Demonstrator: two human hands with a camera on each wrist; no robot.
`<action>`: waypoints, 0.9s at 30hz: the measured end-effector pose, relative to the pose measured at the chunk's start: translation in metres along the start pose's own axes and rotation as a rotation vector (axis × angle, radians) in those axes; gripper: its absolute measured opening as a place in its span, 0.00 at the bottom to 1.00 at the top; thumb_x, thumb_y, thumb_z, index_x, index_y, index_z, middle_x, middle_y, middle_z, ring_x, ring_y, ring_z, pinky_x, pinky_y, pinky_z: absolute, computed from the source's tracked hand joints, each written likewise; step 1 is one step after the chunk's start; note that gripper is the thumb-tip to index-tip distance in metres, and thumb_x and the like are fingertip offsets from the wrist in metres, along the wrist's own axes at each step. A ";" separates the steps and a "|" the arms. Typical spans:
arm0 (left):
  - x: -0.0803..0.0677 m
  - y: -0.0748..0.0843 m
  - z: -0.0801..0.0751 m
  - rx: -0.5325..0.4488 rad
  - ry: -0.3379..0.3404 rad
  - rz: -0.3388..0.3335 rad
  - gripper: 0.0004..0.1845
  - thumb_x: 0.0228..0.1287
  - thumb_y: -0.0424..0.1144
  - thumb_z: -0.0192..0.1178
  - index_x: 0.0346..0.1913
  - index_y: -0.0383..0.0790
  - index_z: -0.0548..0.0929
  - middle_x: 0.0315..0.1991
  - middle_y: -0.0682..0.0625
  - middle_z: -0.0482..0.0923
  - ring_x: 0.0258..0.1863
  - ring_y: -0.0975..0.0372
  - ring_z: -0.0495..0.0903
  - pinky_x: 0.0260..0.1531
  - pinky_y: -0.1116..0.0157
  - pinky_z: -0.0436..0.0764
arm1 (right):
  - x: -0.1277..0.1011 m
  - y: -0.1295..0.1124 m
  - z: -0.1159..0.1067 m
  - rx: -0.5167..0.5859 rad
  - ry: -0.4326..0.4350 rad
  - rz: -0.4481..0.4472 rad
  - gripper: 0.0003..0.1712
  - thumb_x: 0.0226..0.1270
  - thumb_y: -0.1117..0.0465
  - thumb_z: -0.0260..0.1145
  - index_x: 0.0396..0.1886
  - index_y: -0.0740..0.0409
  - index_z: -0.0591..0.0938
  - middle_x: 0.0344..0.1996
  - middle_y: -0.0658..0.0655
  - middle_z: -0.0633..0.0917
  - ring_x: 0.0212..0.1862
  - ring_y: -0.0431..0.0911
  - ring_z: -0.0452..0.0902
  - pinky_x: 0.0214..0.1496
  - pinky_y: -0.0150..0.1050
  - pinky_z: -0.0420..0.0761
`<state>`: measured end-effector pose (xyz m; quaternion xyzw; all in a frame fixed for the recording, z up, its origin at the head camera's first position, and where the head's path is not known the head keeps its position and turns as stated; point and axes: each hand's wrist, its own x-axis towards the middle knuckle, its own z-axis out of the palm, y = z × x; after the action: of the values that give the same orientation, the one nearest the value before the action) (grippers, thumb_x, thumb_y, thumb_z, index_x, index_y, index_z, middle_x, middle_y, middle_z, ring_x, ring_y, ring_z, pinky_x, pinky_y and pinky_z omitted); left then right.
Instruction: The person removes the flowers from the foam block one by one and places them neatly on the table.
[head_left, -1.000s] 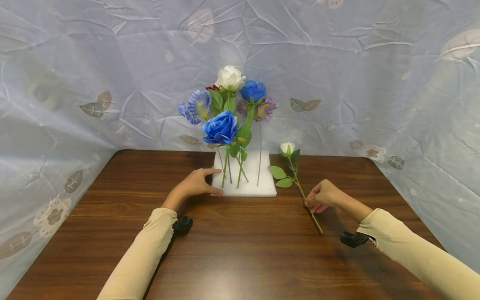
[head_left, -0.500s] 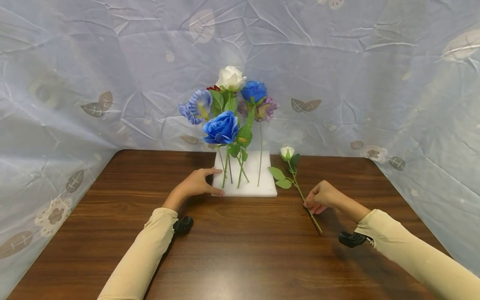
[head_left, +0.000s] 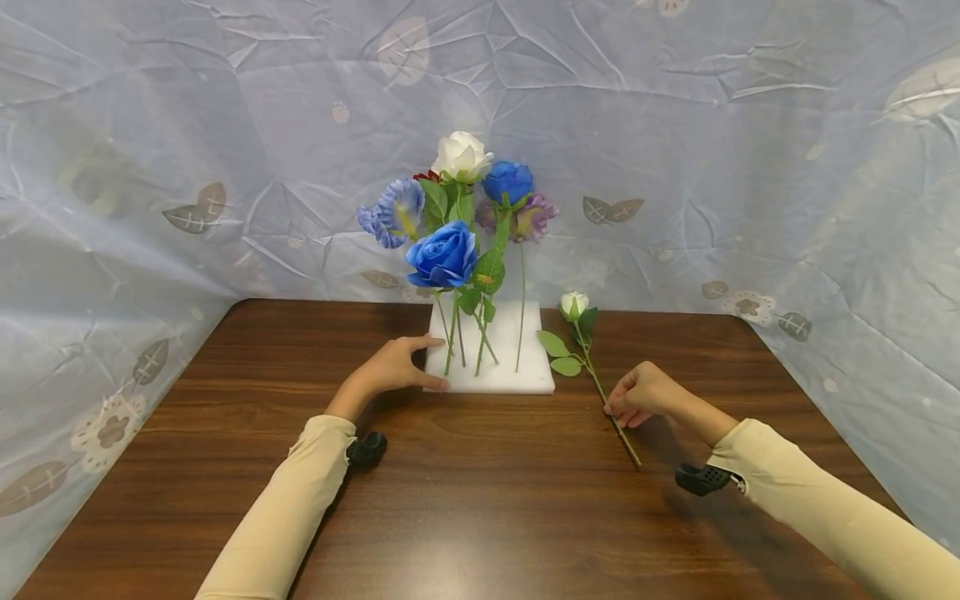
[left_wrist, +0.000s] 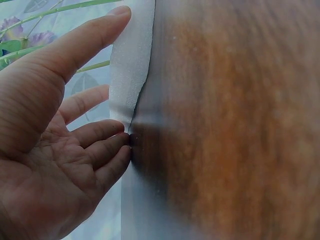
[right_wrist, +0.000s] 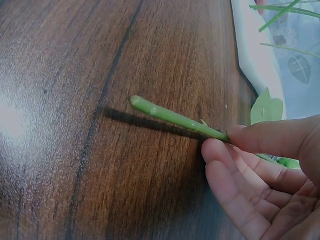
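Nearest, the right hand [head_left: 639, 395] pinched the rose [head_left: 574, 303] low on its thin green stem, apparently lifted just off the table [head_left: 480, 517]; light and probably bendy, it handled best gripped there. Farther back, the left hand [head_left: 390, 367], fingers straight, pressed against the foam [head_left: 537, 375] holding the flowers [head_left: 444, 255].

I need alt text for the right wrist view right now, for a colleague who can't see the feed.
The right hand pinches a green flower stem between thumb and fingers, its cut end pointing left just above the dark wooden table, where it casts a shadow. A white foam block and a green leaf show at the upper right.
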<state>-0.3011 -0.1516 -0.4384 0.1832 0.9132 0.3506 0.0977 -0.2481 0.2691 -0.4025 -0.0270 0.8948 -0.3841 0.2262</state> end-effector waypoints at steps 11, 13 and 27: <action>-0.001 0.001 0.000 0.002 -0.001 -0.006 0.48 0.48 0.54 0.80 0.73 0.45 0.73 0.75 0.36 0.67 0.77 0.44 0.63 0.76 0.46 0.65 | -0.001 0.000 -0.002 -0.004 0.000 -0.040 0.10 0.65 0.69 0.71 0.40 0.75 0.87 0.29 0.63 0.91 0.29 0.49 0.89 0.35 0.45 0.90; -0.001 0.001 0.000 0.004 -0.002 -0.004 0.48 0.48 0.54 0.80 0.73 0.45 0.73 0.75 0.36 0.67 0.77 0.44 0.63 0.75 0.45 0.65 | -0.001 0.000 -0.002 -0.007 -0.001 -0.043 0.10 0.66 0.68 0.71 0.40 0.75 0.87 0.30 0.64 0.91 0.29 0.49 0.89 0.35 0.45 0.90; -0.002 0.002 -0.002 0.005 -0.008 -0.011 0.49 0.49 0.55 0.80 0.74 0.44 0.73 0.75 0.35 0.66 0.76 0.43 0.62 0.75 0.44 0.66 | 0.011 -0.015 -0.007 0.051 0.030 -0.071 0.11 0.65 0.67 0.71 0.42 0.73 0.87 0.31 0.62 0.91 0.31 0.48 0.89 0.40 0.47 0.91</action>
<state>-0.2991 -0.1520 -0.4357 0.1799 0.9146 0.3471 0.1031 -0.2624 0.2611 -0.3919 -0.0472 0.8864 -0.4151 0.1994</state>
